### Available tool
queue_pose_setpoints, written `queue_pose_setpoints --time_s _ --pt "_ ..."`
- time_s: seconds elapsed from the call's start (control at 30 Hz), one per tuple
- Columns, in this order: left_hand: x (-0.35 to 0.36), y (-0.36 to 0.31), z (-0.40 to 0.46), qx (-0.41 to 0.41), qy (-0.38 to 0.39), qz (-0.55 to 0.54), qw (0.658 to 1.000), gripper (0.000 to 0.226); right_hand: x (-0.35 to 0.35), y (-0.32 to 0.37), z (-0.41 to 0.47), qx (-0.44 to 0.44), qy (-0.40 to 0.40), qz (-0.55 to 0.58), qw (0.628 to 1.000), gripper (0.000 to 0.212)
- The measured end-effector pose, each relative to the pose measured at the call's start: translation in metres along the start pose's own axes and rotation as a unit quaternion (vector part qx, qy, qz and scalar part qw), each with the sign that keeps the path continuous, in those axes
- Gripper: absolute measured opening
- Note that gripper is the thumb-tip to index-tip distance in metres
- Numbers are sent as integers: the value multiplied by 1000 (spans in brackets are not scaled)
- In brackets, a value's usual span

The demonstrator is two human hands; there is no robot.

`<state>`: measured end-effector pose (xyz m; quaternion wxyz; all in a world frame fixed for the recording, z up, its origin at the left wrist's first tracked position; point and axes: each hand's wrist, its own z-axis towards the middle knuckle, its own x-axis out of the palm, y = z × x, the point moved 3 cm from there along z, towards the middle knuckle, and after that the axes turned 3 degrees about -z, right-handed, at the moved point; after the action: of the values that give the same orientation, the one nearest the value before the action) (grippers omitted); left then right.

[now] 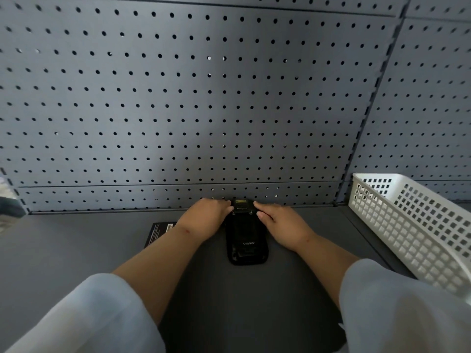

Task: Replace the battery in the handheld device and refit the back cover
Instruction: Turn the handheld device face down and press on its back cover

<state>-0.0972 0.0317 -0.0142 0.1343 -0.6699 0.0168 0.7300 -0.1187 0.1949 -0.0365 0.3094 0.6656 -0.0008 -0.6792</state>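
Fingertips of left hand [207,218] and right hand [281,226] pinch the black plastic handheld device [246,242], face-down on the grey shelf [76,250]; probably unlatching its top, so squeeze evenly.

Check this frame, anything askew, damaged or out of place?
Nothing stands out. The handheld device lies face down and square on the grey shelf, left hand and right hand at its top end. A flat black item lies partly under the left forearm; the white basket sits upright.
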Motion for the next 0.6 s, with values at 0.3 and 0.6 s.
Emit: queue_pose_setpoints --time_s 0.3,0.6 --pt "21 -13 -41 -43 119 -218 968 104 -8 14 -4 -28 13 77 997 34" --pt "17 -23 -57 -14 89 -205 975 118 -9 24 -4 -36 24 -1 999 33"
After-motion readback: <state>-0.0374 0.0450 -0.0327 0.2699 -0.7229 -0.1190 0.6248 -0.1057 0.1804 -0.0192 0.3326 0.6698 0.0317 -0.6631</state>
